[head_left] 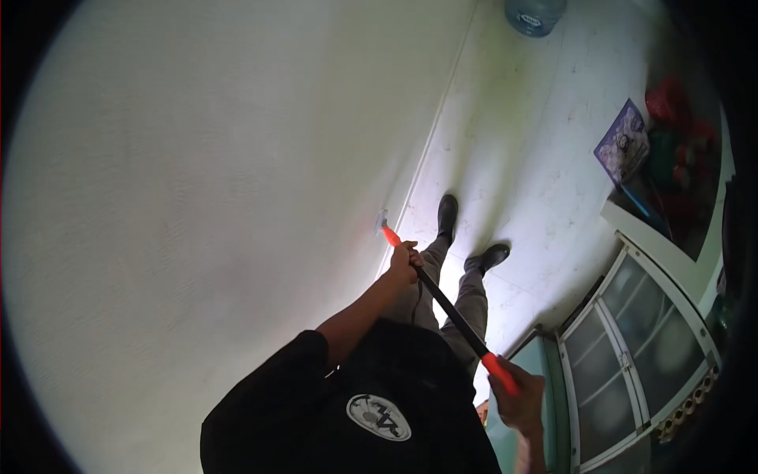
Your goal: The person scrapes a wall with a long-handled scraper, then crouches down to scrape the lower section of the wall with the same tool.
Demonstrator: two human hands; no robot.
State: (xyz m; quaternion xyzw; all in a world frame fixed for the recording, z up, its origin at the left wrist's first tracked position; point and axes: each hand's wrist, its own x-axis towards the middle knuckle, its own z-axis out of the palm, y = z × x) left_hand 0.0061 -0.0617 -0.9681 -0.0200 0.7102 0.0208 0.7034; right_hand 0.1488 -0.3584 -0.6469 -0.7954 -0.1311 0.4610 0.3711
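A long-handled scraper [448, 306] with a black shaft and orange ends runs diagonally in front of my body. My left hand [405, 262] is wrapped round it near the head, just behind the orange collar. Around the orange grip at the other end, my right hand [519, 397] is closed. The scraper's thin, pale head [382, 221] is at the white wall [237, 197], low down near the floor; whether its edge presses on the wall is hard to see.
A blue water jug [535, 16] stands on the pale floor [521, 142] ahead. To the right are a cabinet with glass-like panels [616, 340], a pale counter edge [655, 245] and a purple packet [624, 142] beside red items. My dark boots [448, 215] are close to the wall.
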